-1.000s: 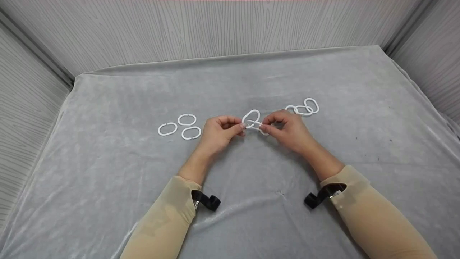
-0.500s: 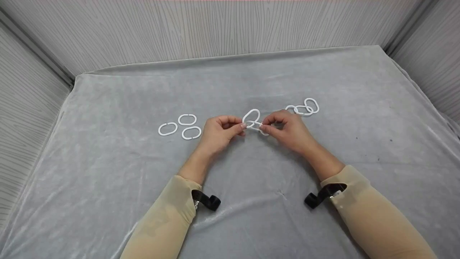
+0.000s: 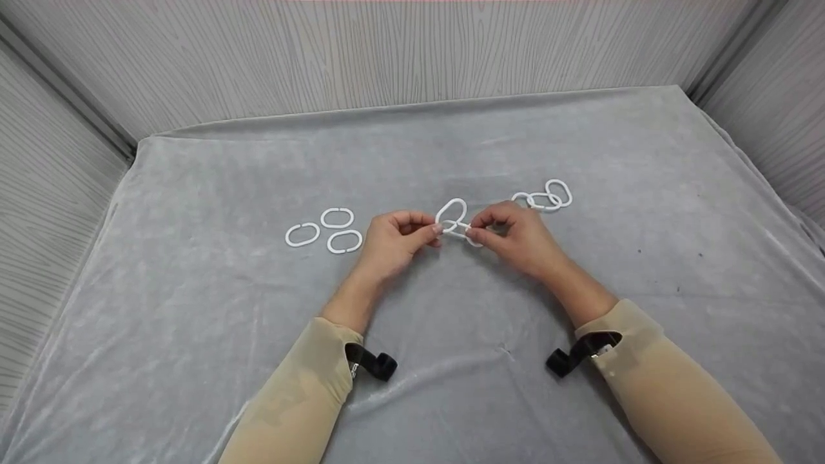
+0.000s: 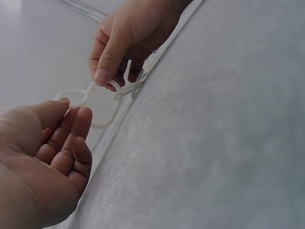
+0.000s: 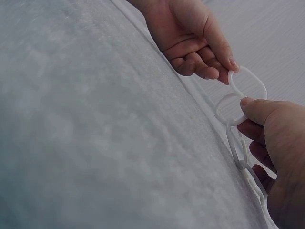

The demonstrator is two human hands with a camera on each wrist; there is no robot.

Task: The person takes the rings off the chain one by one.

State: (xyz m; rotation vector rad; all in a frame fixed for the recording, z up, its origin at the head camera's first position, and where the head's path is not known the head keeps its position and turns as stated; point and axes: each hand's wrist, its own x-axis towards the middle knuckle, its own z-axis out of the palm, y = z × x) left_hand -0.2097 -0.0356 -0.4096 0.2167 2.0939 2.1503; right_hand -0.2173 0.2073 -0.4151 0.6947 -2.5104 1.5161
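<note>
In the head view my left hand pinches a white oval plastic chain link between thumb and forefinger. My right hand pinches a second white link, which crosses the first one just between the fingertips. From this second link more white links hang joined in a chain, as the right wrist view shows. The chain's far end lies on the cloth beyond my right hand, and its middle part is hidden behind that hand.
Left of my left hand, three loose white links with small gaps in their sides lie on the grey cloth. Pale wood-grain panels stand behind the table. Black camera mounts sit at both wrists.
Both hands keep hold of the same two links in nearly the same place. The head view has tilted slightly, so everything appears a little lower.
</note>
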